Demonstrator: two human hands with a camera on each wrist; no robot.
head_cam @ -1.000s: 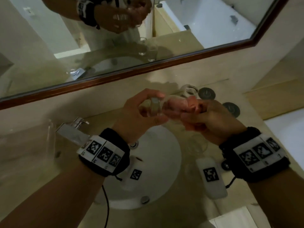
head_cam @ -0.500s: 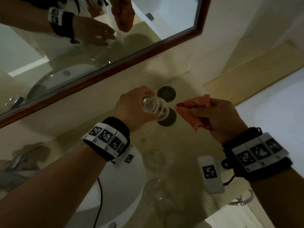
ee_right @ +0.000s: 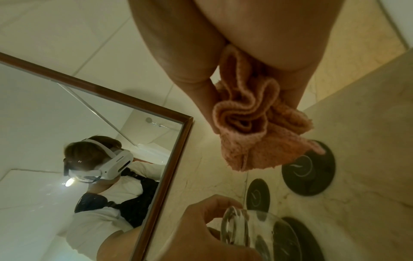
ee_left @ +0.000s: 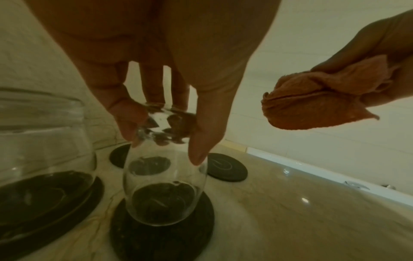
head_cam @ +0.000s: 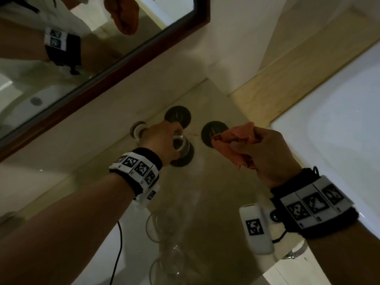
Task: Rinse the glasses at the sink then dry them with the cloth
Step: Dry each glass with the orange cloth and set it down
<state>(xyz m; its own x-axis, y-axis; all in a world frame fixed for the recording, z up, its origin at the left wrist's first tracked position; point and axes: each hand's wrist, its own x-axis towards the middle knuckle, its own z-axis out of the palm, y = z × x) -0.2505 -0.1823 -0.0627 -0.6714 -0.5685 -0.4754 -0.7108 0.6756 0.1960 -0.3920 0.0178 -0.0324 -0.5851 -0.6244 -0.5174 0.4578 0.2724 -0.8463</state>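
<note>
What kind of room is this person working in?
Most likely a bathroom, perhaps a hotel's: a wood-framed mirror hangs over a marble counter, with a white basin below and what looks like a bathtub beside it.

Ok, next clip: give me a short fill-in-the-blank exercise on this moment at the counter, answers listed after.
1. The left hand holds the glass by its base, rim pointing ____.
2. Directly below that glass lies a dark round ____.
3. The right hand grips a bunched ____ cloth.
4. A second glass already stands upside down on its own coaster, to the ____ of the held one in the left wrist view.

Missing words: down; coaster; orange; left
</note>
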